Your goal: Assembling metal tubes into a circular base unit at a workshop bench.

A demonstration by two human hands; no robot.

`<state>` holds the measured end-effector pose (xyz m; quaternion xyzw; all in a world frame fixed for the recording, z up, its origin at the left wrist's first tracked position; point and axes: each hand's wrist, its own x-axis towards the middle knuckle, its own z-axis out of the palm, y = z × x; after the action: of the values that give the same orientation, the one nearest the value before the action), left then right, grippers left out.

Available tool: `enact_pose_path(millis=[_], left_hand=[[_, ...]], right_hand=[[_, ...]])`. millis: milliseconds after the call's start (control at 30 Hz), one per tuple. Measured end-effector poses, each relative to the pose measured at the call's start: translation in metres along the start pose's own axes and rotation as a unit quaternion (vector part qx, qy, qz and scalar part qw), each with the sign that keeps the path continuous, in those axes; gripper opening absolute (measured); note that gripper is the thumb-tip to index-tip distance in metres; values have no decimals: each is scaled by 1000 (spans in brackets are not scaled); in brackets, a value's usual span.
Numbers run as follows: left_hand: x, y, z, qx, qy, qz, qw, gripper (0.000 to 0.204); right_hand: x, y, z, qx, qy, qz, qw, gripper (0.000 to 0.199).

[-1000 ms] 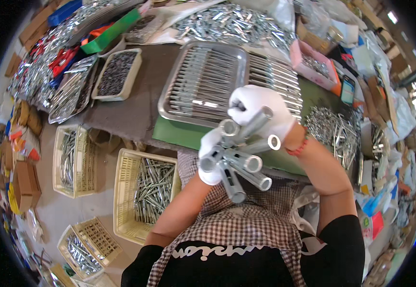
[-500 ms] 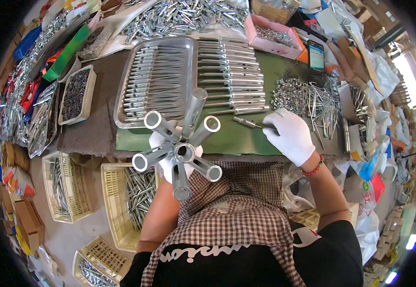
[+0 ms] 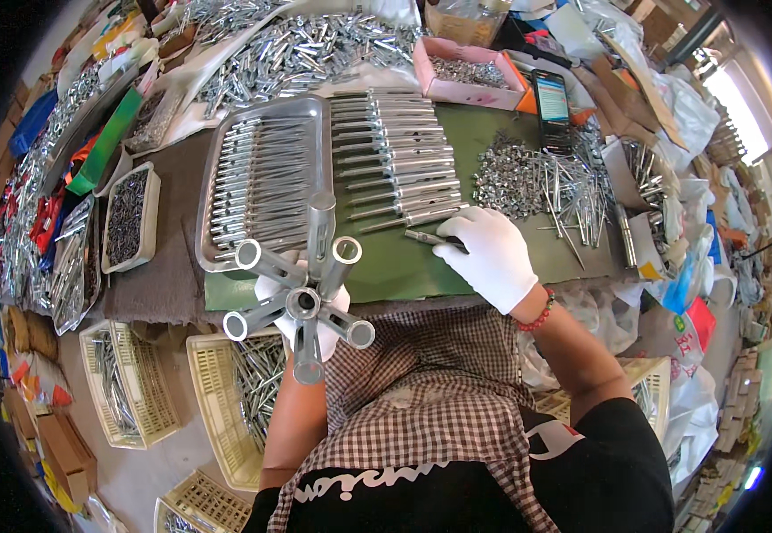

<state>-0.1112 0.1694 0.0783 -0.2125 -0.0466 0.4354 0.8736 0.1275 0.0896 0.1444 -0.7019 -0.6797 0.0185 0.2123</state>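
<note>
My left hand (image 3: 334,303), in a white glove, is closed under a star-shaped cluster of slotted metal tubes (image 3: 303,303). The tubes spread out round a central round piece and hide most of its fingers. My right hand (image 3: 491,258), also gloved in white, pinches the thin end of a metal rod with a thicker sleeve (image 3: 424,237), low over the green mat. Its fingertips are beside the near end of a row of similar rods (image 3: 417,169). Left of that row, a metal tray (image 3: 206,209) holds more slender rods lined up side by side.
Small metal parts (image 3: 509,178) and loose thin pins (image 3: 573,200) are heaped to the right, near a phone (image 3: 551,111). A pink box (image 3: 421,75) and a big pile of metal pieces (image 3: 306,53) lie behind. Yellow crates (image 3: 204,391) stand below the table's left side.
The whole view has shifted, so the table sits further left and lower. My right hand has moved slightly left, closer to the row of rods. My left hand keeps its hold.
</note>
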Motion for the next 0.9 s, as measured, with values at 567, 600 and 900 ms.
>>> enact_pose_path(millis=[567,600,900], left_hand=[[3,4,-5,42,99,50,993,24],[3,3,-4,52,85,33,995,23],[-8,18,-22,309,-122,-26,943,35]], right_hand=[[-1,23,-13,-9,-14,62,998,21],[0,24,-15,-26,-9,52,998,22],[77,-44,-19,65,18,-132,989,11]])
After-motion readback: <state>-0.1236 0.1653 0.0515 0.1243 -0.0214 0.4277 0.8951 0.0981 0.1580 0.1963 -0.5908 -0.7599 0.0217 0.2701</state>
